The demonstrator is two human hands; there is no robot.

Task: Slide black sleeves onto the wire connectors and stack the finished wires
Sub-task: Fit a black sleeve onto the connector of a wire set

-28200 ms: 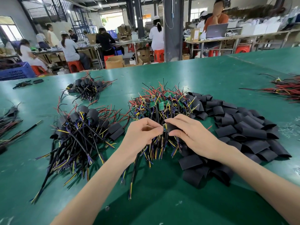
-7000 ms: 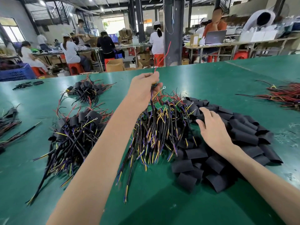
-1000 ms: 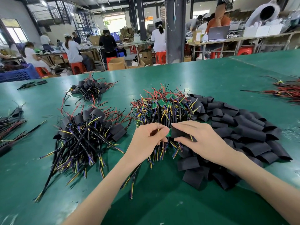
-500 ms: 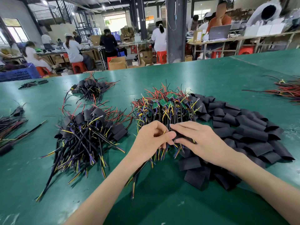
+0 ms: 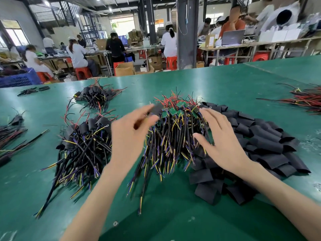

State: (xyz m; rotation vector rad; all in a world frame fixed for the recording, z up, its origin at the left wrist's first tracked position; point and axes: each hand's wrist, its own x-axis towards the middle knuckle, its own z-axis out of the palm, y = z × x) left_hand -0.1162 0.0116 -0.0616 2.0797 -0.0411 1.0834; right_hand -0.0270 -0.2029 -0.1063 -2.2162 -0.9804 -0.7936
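Note:
My left hand (image 5: 132, 131) is lifted and motion-blurred. It pinches a wire whose end wears a black sleeve (image 5: 156, 108), above the near-left edge of the unsleeved wire pile (image 5: 173, 136). That pile shows small green boards and red, yellow and purple leads. My right hand (image 5: 220, 138) holds nothing; its fingers are spread over the pile's right side. Loose black sleeves (image 5: 260, 145) lie heaped to the right. A stack of sleeved wires (image 5: 85, 145) lies to the left.
A second heap of sleeved wires (image 5: 97, 96) sits farther back left. Red wires (image 5: 309, 100) lie at the right edge and more wires (image 5: 10, 133) at the left edge of the green table (image 5: 173, 214). Seated workers and benches are beyond the table.
My hands, joined over a sleeve and connector half a second ago, have parted. The left has swung up and left with the sleeved wire. The right has let go and opened.

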